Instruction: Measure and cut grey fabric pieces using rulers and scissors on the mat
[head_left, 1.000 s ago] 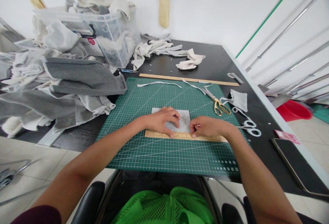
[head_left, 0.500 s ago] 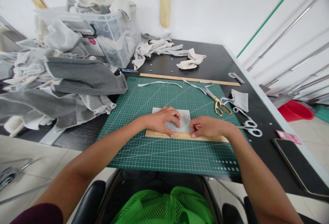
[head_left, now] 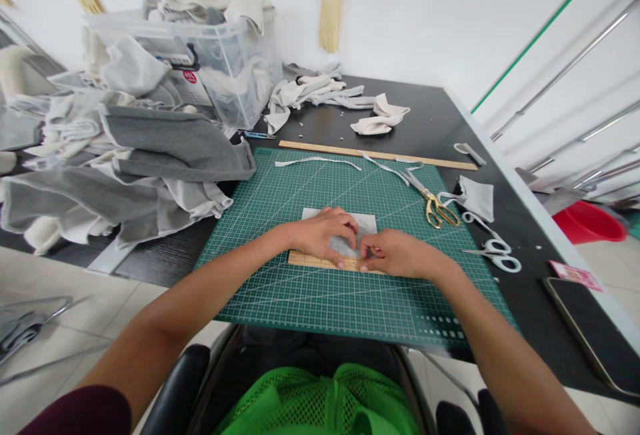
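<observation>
A small light-grey fabric piece (head_left: 367, 223) lies on the green cutting mat (head_left: 320, 308), with a wooden ruler (head_left: 313, 260) along its near edge. My left hand (head_left: 327, 232) rests on the fabric with curved, spread fingers, its thumb pressing the ruler. Close beside it, my right hand (head_left: 397, 253) has thumb and fingertips drawn together at the ruler's upper edge; whatever is pinched there is hidden. My right hand and wrist cover the ruler's right part. Gold-handled scissors (head_left: 440, 212) lie at the mat's right side, and white-handled scissors (head_left: 500, 258) straddle its right edge.
Grey cloth (head_left: 175, 145) is heaped on the left beside a clear plastic bin (head_left: 235, 82). A longer wooden ruler (head_left: 340, 150) crosses the mat's far edge, near thin fabric strips (head_left: 317, 159). Fabric scraps (head_left: 320, 92) lie behind. A phone (head_left: 590, 328) sits at right.
My right hand has moved left along the ruler, close to my left hand. My left hand still holds its place on the fabric and ruler. The whole view has shifted slightly.
</observation>
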Demonstrator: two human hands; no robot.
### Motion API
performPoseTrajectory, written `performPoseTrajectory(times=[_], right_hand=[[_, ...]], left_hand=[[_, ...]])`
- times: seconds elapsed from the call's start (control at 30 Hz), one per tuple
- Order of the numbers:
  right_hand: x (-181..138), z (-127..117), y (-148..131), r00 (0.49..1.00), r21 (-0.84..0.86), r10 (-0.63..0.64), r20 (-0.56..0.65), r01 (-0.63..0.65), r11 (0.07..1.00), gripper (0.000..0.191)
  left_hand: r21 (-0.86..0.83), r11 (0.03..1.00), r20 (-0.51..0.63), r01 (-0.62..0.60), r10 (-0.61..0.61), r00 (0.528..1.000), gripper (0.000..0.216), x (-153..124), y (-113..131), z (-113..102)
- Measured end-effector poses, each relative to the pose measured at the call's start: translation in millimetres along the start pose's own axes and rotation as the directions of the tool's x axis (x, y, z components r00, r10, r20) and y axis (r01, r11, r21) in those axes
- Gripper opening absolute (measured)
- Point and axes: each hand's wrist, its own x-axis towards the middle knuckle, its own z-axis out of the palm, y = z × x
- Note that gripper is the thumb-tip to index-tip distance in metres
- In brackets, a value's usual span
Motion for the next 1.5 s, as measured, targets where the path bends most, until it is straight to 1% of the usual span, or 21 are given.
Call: performPoseTrajectory(times=[0.07, 0.17, 0.23, 0.27, 0.33, 0.4, 0.5, 0.57, 0.67, 0.8, 0.9, 1.03, 1.13, 1.2, 1.27, 1.37, 1.43, 1.5], right_hand=[[0.4, 0.4, 0.9, 1.000, -0.014, 0.006, 0.005, -0.006, 1.000, 0.021], [-0.4, -0.3, 0.2, 1.000, -0.019, 0.011, 0.013, -0.011, 1.000, 0.021], [-0.8, -0.9, -1.1, 1.000, -0.021, 0.025, 0.013, -0.025, 0.999, 0.020], [-0.9, -1.2, -1.9, 0.999, -0.021, 0.035, 0.013, -0.035, 0.999, 0.019], [-0.7, -1.6, -3.1, 0.998, -0.018, 0.055, 0.016, -0.055, 0.998, 0.019], [-0.4, -1.8, -3.9, 0.998, -0.012, 0.067, 0.020, -0.066, 0.998, 0.019], [-0.6, -1.7, -4.7, 0.997, -0.018, 0.069, 0.017, -0.069, 0.997, 0.019], [-1.0, -1.4, -5.0, 0.998, -0.028, 0.062, 0.012, -0.062, 0.998, 0.020], [-1.5, -1.4, -4.7, 0.999, -0.034, 0.052, 0.009, -0.052, 0.998, 0.020], [-2.1, -2.6, -4.2, 0.998, -0.035, 0.056, 0.011, -0.055, 0.998, 0.021], [-2.4, -2.7, -5.1, 0.998, -0.036, 0.061, 0.019, -0.060, 0.998, 0.021], [-2.8, -1.4, -6.2, 0.998, -0.051, 0.054, 0.022, -0.053, 0.997, 0.019], [-4.3, -3.0, -1.0, 1.000, -0.021, 0.022, 0.018, -0.021, 1.000, 0.023], [-6.0, -6.9, 7.8, 0.999, 0.023, 0.021, -0.024, -0.020, 1.000, 0.024], [-7.9, -12.3, 20.7, 0.990, 0.053, 0.050, -0.131, -0.043, 0.998, 0.023], [-9.5, -18.4, 42.7, 0.939, 0.056, 0.131, -0.318, -0.119, 0.991, 0.024], [-8.8, -18.7, 54.7, 0.913, 0.061, 0.172, -0.370, -0.161, 0.985, 0.025], [-6.5, -15.9, 62.5, 0.904, 0.068, 0.187, -0.385, -0.175, 0.982, 0.024]], left_hand=[[0.001, 1.000, -0.005, -0.013, 0.013, 1.000, 0.042, -0.3, 0.4, -0.5], [0.002, 1.000, -0.024, -0.027, 0.028, 0.999, 0.032, -0.2, 0.7, -0.6], [0.044, 0.999, -0.070, 0.004, 0.000, 0.998, 0.031, -0.5, -0.1, 0.2], [0.087, 0.996, -0.098, 0.030, -0.022, 0.995, 0.035, -0.8, -0.9, 0.8], [0.194, 0.977, -0.128, 0.086, -0.062, 0.990, 0.049, -1.9, -2.5, 2.4], [0.276, 0.954, -0.096, 0.117, -0.093, 0.991, 0.059, -3.1, -3.8, 3.8], [0.325, 0.935, -0.022, 0.140, -0.141, 0.990, 0.064, -4.3, -4.2, 5.5], [0.340, 0.928, -0.010, 0.153, -0.159, 0.987, 0.069, -4.7, -3.5, 6.6], [0.350, 0.922, -0.030, 0.167, -0.167, 0.985, 0.076, -4.7, -1.9, 8.2], [0.364, 0.921, -0.063, 0.137, -0.122, 0.991, 0.076, -3.1, 1.4, 9.4], [0.362, 0.928, -0.042, 0.089, -0.080, 0.996, 0.073, -1.0, 4.2, 9.7], [0.340, 0.937, 0.021, 0.085, -0.098, 0.995, 0.072, 0.7, 6.1, 10.0], [0.343, 0.934, 0.035, 0.099, -0.118, 0.992, 0.072, 1.2, 6.5, 9.1], [0.344, 0.933, 0.036, 0.104, -0.123, 0.992, 0.071, 1.4, 6.7, 7.1], [0.350, 0.931, 0.028, 0.101, -0.118, 0.993, 0.069, 1.6, 7.7, 4.4], [0.351, 0.934, 0.026, 0.073, -0.088, 0.996, 0.069, 1.9, 12.6, 1.1], [0.340, 0.939, 0.039, 0.047, -0.064, 0.997, 0.071, 2.0, 18.2, 1.5], [0.331, 0.943, 0.061, 0.034, -0.057, 0.997, 0.074, 2.0, 23.8, 4.4]])
